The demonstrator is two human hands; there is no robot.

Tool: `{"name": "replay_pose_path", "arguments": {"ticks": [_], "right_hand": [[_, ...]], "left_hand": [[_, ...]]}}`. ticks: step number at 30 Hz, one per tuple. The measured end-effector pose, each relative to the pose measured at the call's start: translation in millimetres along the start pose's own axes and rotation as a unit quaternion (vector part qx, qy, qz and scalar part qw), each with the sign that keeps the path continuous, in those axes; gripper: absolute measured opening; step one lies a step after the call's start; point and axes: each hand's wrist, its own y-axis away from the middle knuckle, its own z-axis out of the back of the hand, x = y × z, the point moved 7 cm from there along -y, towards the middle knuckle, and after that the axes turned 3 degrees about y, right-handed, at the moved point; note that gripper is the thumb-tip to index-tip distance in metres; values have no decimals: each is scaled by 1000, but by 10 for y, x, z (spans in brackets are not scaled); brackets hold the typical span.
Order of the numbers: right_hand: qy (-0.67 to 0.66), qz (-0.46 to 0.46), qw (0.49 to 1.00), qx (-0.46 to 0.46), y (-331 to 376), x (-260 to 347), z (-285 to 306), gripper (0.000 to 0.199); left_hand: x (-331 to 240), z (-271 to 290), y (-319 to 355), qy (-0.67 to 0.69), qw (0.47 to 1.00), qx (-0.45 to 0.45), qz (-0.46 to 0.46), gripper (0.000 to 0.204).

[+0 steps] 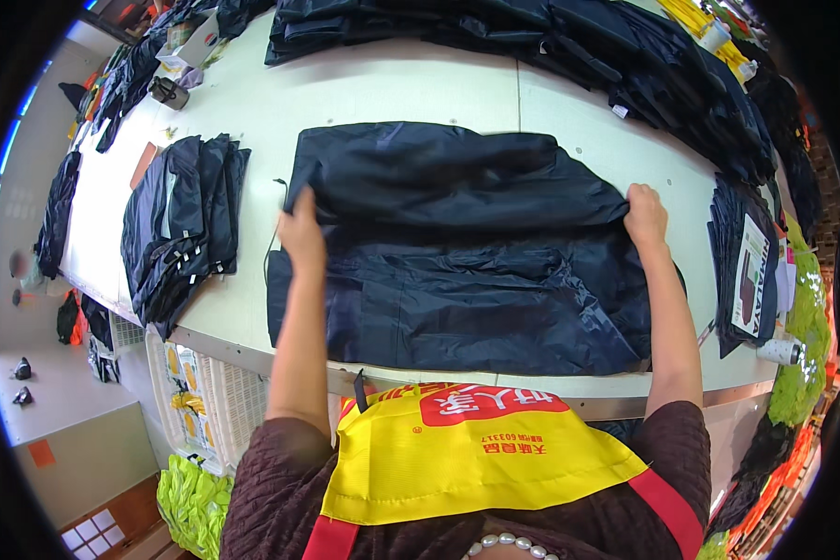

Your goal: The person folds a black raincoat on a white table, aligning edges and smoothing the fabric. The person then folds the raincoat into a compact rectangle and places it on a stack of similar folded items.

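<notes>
A dark navy garment of thin, slightly shiny cloth (476, 308) lies spread on the pale table in front of me; its exact kind I cannot make out. Its far part bulges in a loose, raised fold. At the left edge of that fold, my left hand (302, 233) is closed on the cloth. My right hand (646, 217) pinches the fold's right end, and the cloth stretches between the two hands. The near part lies flatter, with creases at its right.
Dark folded garments (182, 224) are stacked at the left. More dark cloth (532, 37) runs along the far side. A dark pile with a printed packet (749, 271) sits at the right edge. Below the table's left edge stands a white plastic basket (238, 401).
</notes>
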Motion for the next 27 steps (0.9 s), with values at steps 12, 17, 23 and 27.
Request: {"name": "replay_pose_path", "arguments": {"ticks": [12, 17, 23, 27], "right_hand": [[68, 36, 977, 200, 231, 138, -76, 19], [-145, 68, 987, -5, -366, 924, 393, 44], [32, 12, 995, 91, -534, 1113, -689, 55], [-46, -8, 993, 106, -643, 1089, -742, 62]], "left_hand": [[754, -157, -656, 216, 923, 190, 254, 46], [675, -41, -384, 13, 954, 222, 202, 31], [-190, -462, -957, -105, 972, 155, -141, 25], [757, -680, -919, -340, 886, 272, -160, 36]]}}
